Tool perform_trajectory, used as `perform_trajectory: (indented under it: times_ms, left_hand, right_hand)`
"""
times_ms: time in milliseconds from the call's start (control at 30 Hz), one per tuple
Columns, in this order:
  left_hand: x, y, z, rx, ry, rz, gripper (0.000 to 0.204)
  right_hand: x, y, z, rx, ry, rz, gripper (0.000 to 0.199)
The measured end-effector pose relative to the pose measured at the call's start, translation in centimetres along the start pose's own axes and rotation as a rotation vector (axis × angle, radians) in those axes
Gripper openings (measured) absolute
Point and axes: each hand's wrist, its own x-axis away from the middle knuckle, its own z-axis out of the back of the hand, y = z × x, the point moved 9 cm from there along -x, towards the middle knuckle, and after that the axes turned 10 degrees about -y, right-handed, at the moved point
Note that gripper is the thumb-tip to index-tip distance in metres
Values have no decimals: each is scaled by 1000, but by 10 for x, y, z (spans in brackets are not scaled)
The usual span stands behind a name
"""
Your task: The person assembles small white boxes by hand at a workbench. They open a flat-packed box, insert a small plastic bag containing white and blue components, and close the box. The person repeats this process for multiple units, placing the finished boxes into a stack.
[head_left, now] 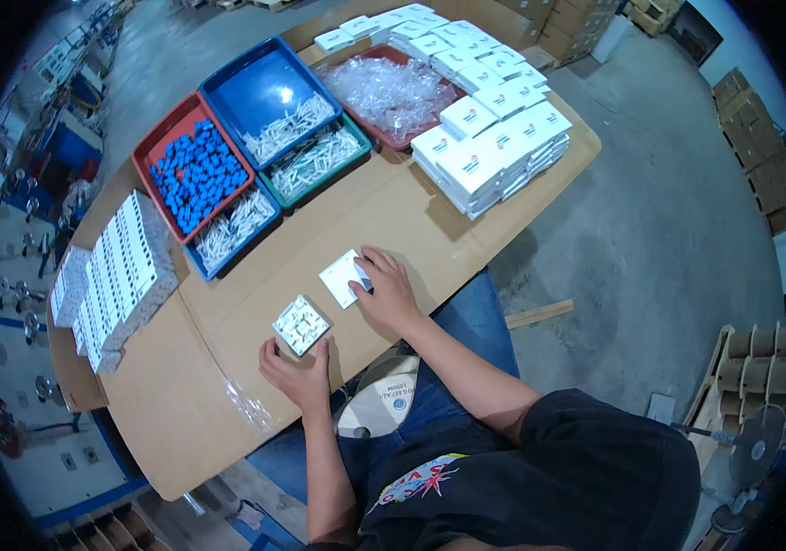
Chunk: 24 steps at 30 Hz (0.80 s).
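Brown cardboard covered the table (393, 207). Near its front edge, the right hand (386, 292) lay flat on a small white box (342, 276) — its grip loose, fingers pressing down on the box's right side. The left hand (299, 375) sat just beside a small white square tray (301, 324), fingers half open and touching its near corner, not closed round it. Farther back were a red tray of blue caps (193, 174) and stacked white boxes (489, 151).
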Motion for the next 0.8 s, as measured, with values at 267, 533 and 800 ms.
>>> perform_trajectory:
  times_ms: [267, 533, 800]
  left_hand:
    - [-7, 14, -15, -83, -9, 164, 107]
    - [-10, 14, -22, -134, -64, 215, 110]
    - [-13, 13, -30, -192, -130, 249, 123]
  right_hand:
    - [-58, 14, 83, -114, 67, 42, 36]
    - [-226, 42, 221, 194, 92, 75, 34]
    - [-409, 126, 246, 381, 32, -31, 27]
